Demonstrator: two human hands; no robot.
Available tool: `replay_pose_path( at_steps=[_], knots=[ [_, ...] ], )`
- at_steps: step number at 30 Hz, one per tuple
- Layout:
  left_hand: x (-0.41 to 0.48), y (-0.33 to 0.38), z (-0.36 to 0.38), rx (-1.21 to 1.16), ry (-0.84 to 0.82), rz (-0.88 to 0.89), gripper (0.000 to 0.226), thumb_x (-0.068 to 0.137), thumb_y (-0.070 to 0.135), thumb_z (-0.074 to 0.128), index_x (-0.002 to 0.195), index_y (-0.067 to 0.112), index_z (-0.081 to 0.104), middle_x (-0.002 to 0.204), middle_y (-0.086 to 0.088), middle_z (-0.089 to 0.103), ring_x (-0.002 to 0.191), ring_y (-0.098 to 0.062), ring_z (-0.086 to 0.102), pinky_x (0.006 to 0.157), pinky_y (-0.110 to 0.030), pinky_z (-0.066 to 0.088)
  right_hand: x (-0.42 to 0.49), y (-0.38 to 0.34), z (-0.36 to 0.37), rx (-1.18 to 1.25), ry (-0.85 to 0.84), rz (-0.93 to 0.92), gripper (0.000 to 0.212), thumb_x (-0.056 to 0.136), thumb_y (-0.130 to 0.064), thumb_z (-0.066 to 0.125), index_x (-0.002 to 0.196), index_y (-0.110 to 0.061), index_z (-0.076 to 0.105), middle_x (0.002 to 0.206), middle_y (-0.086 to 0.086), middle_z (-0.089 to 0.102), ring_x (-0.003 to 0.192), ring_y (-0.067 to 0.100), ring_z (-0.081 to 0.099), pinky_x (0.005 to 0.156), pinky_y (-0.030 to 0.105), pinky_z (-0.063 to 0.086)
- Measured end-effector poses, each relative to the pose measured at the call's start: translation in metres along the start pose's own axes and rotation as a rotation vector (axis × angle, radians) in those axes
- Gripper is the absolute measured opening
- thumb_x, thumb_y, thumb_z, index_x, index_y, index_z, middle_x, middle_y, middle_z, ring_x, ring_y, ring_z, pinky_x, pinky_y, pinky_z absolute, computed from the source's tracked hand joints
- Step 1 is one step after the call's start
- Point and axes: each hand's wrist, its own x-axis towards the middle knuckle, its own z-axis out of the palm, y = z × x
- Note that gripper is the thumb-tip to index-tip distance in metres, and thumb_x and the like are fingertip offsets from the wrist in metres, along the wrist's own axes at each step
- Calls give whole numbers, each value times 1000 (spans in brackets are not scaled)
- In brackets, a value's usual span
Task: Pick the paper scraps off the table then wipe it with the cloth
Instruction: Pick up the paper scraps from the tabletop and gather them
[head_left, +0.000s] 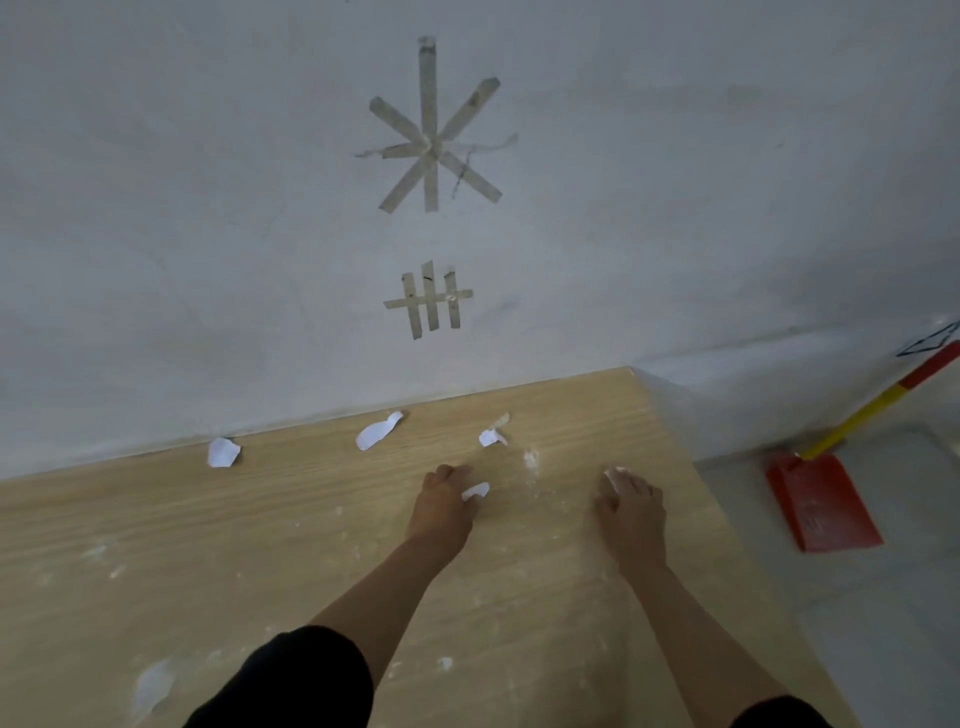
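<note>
White paper scraps lie on a light wooden table (260, 545). One scrap (223, 452) rests at the back edge to the left, a longer one (378, 430) at the back middle, and a third (493, 434) further right. My left hand (441, 501) lies palm down, its fingers pinching a small scrap (476, 491). My right hand (631, 501) is palm down near the table's right edge, with a bit of white paper (616, 475) under its fingertips. A blurred scrap (153, 686) lies at the near left. No cloth is in view.
White dust specks mark the tabletop. The table stands against a pale wall with tape strips (431, 137) stuck on it. On the floor to the right lies a red dustpan (821, 504) with a yellow and red handle (878, 402).
</note>
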Motion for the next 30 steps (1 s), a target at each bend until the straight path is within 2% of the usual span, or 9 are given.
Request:
replay_pose_path(
  at_steps=[4, 7, 10, 12, 18, 22, 26, 28, 30],
  knots=[
    [10, -5, 7, 40, 17, -12, 41, 89, 20, 57, 129, 14, 49, 122, -5, 48, 115, -21, 39, 97, -28, 36, 4, -9, 5, 100, 145, -46, 25, 86, -13, 47, 82, 2, 67, 81, 20, 63, 81, 37, 53, 67, 36, 41],
    [13, -6, 9, -62, 16, -66, 34, 87, 17, 59, 120, 12, 54, 116, -6, 52, 111, -21, 44, 92, -28, 41, 12, -32, 6, 127, 57, -3, 14, 87, -1, 51, 86, 2, 64, 91, 20, 60, 93, 36, 50, 68, 31, 34],
    [16, -4, 7, -167, 7, -83, 17, 88, 22, 59, 99, 9, 61, 100, -7, 59, 86, -18, 54, 72, -26, 44, 15, -53, 12, -52, -20, 22, 24, 91, -14, 50, 110, -5, 62, 115, 16, 54, 110, 33, 42, 85, 37, 38],
    [16, -6, 4, -170, 6, -68, 20, 90, 26, 56, 88, 7, 60, 90, -5, 56, 78, -16, 50, 67, -25, 40, 15, -60, 15, -65, -49, 29, 27, 92, -12, 49, 117, -6, 58, 123, 16, 47, 114, 32, 37, 91, 34, 36],
    [21, -22, -12, -137, 216, -52, 32, 92, 32, 53, 87, 2, 64, 92, -12, 59, 89, -27, 54, 82, -40, 46, 20, -63, 19, -44, -46, -34, 24, 88, 3, 44, 104, -1, 61, 107, 18, 54, 105, 32, 44, 74, 30, 38],
    [38, -42, -36, -13, 442, -101, 23, 88, 28, 60, 91, 7, 71, 123, -11, 57, 115, -32, 46, 96, -45, 40, 24, -82, 18, 186, 3, -91, 17, 85, 2, 45, 78, -5, 60, 75, 8, 52, 84, 25, 46, 65, 28, 29],
    [52, -60, -62, -32, 322, -302, 25, 90, 31, 57, 102, 12, 70, 147, -8, 35, 132, -29, 29, 106, -42, 30, 28, -108, 29, 171, -149, -343, 20, 87, -17, 49, 84, -7, 67, 102, 8, 66, 104, 27, 48, 79, 26, 31],
    [56, -69, -69, -52, 287, -293, 24, 88, 27, 60, 98, 8, 71, 136, -12, 49, 123, -31, 40, 100, -36, 33, 29, -114, 40, 147, -276, -412, 20, 89, -14, 50, 86, -4, 67, 126, 11, 58, 121, 28, 41, 94, 26, 29],
    [55, -71, -73, -84, 276, -253, 21, 86, 19, 63, 92, 1, 72, 116, -17, 60, 106, -31, 52, 86, -31, 38, 28, -116, 50, 120, -337, -436, 17, 90, -8, 49, 89, -1, 65, 132, 11, 53, 126, 30, 38, 100, 29, 30]
  ],
)
